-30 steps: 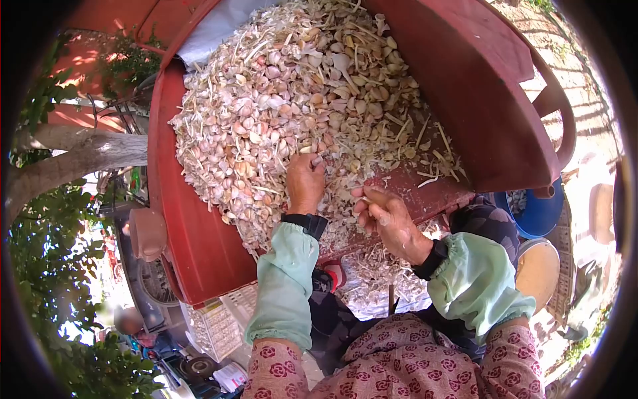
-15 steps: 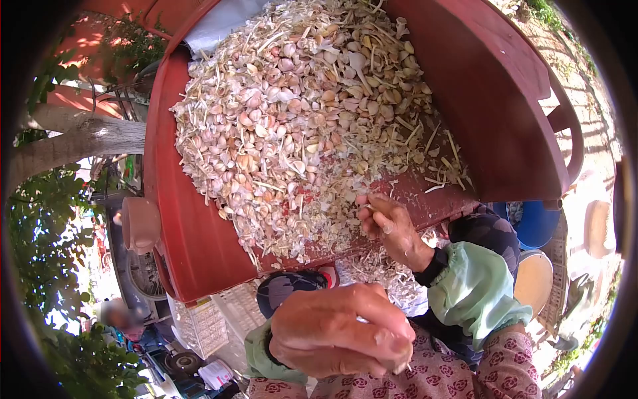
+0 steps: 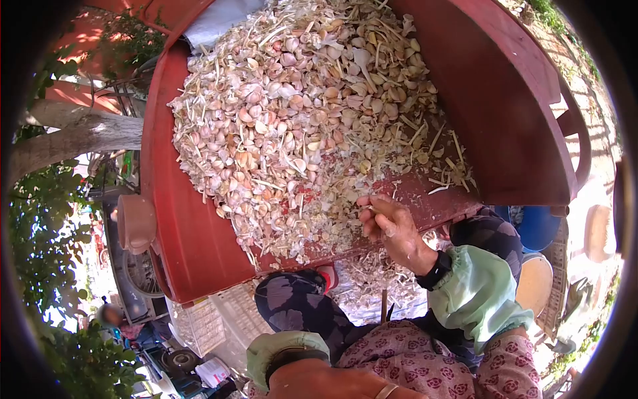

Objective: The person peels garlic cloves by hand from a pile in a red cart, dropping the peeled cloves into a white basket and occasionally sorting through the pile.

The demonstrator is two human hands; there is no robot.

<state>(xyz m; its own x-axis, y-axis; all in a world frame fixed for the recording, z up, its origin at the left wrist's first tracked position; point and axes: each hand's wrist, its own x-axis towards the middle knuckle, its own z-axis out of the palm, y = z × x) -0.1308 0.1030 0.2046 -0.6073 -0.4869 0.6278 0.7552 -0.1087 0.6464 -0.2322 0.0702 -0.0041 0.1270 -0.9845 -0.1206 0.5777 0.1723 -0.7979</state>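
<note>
Garlic cloves (image 3: 266,133), with dry skins and cut stalks among them, lie heaped in a large red plastic tub (image 3: 193,246). At the heap's near edge is my right hand (image 3: 397,233), fingers curled and thumb pressed in; a small pale bit shows at the fingertips, too small to name. Low in the view, close to the camera, my left hand (image 3: 332,384) wears a ring and is cut off by the bottom edge, so its fingertips are hidden. A thin dark upright piece (image 3: 384,306) stands between my knees.
Loose skins and scraps (image 3: 379,272) lie below the tub's near rim. White crates (image 3: 199,326) stand at lower left, a blue container (image 3: 538,229) at right. A tree trunk (image 3: 86,136) is left of the tub. A person (image 3: 126,326) is farther off.
My left hand has dropped toward the bottom edge, and its fingers have left the view. The dark upright piece and my knee now show. My right hand has barely moved.
</note>
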